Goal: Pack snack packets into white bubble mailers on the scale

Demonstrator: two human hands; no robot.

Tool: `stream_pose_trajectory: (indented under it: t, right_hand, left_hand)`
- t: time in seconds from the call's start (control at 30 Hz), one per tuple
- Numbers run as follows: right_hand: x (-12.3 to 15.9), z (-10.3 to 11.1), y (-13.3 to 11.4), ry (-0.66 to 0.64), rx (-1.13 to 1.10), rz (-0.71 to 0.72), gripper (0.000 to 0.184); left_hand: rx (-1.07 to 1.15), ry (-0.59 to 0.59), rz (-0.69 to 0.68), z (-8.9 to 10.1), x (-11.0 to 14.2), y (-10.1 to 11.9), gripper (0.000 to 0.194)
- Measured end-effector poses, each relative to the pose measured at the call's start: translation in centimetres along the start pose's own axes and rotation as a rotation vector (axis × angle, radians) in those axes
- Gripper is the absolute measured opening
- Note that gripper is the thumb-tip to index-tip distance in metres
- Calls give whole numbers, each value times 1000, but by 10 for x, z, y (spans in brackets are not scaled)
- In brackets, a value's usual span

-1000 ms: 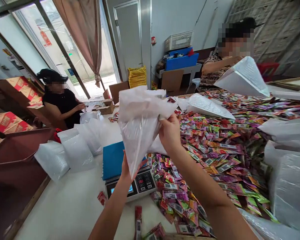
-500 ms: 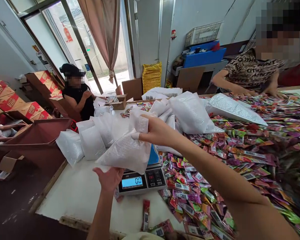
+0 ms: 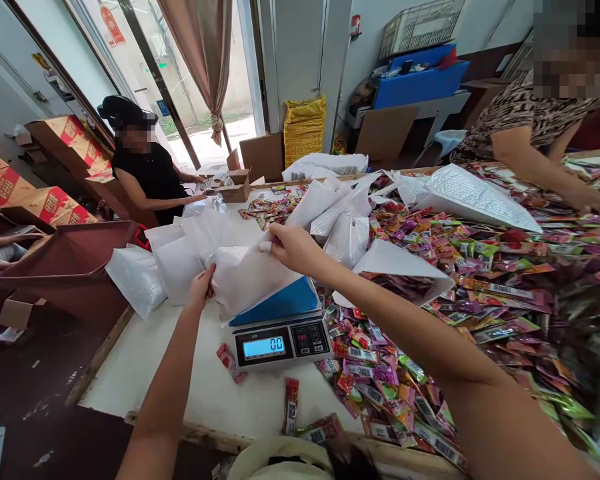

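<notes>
A white bubble-lined bag [image 3: 250, 277] is stretched between my two hands over the scale. My left hand [image 3: 202, 285] is closed on its left edge. My right hand [image 3: 291, 248] pinches its upper right corner. Beneath it stands a digital scale [image 3: 270, 348] with a blue pan [image 3: 285, 301], and its display reads 0.0. Whether the bag touches the pan I cannot tell. Left of my hands, several more white bags [image 3: 137, 277] stand in a row. Beyond my right forearm, an open white bag [image 3: 405, 263] lies with snack packets in its mouth.
Small colourful packets [image 3: 480, 267] cover the right of the table [image 3: 180, 393] in a heap. Filled white bags [image 3: 347, 233] stand behind the scale. A person in black [image 3: 143, 173] works at the far left, another person's arm [image 3: 540, 160] at the right. A maroon bin [image 3: 80, 253] stands left.
My left hand, open below the bag before, has moved up and closed on its left edge. The bag has shifted left and up. Behind my right arm, the bulky bag now lies open on the packets.
</notes>
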State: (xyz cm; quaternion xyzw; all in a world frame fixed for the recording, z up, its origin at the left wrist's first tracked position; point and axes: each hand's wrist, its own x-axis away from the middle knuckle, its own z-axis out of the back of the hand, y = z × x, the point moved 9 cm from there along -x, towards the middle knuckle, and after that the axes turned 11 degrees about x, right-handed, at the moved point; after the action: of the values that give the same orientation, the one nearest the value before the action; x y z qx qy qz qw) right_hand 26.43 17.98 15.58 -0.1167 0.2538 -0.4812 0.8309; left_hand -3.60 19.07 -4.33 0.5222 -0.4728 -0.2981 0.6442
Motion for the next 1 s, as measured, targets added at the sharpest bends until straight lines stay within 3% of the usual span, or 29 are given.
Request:
stream_pose_trajectory:
  t: [0.07, 0.2, 0.3, 0.4, 0.47, 0.6, 0.67, 0.73, 0.87, 0.93, 1.0]
  right_hand:
    - [1, -21, 22, -21, -80, -90, 24]
    - [14, -55, 55, -122, -444, -113, 11]
    - [41, -56, 83, -167, -614, -147, 26]
    - [87, -34, 115, -9, -385, -175, 32]
    - [125, -32, 127, 33, -116, -159, 37]
    - [188, -65, 161, -34, 462, -214, 61]
    - [201, -81, 193, -91, 630, -253, 60]
    - [197, -83, 229, -99, 701, -286, 51]
    - [152, -51, 292, 40, 729, -386, 41]
    - [125, -42, 308, 35, 731, -410, 39]
    - [106, -47, 310, -57, 719, -392, 46]
  left_hand:
    - [-148, 13, -41, -8, -14, 7, 54]
    - [-312, 29, -123, -30, -34, 12, 34]
    - [-311, 78, -200, -37, -41, 13, 27]
    - [-314, 140, -271, -30, -39, 14, 33]
    - [-312, 199, -344, -17, -32, 17, 39]
    - [-302, 282, -445, 13, -12, 19, 45]
    - [-304, 295, -424, 23, -1, 15, 47]
    - [-304, 299, -395, 29, 8, 10, 48]
    - [-321, 300, -371, 35, 24, 6, 49]
    - [-341, 290, -366, 38, 32, 3, 50]
    - [-343, 272, -368, 43, 40, 0, 53]
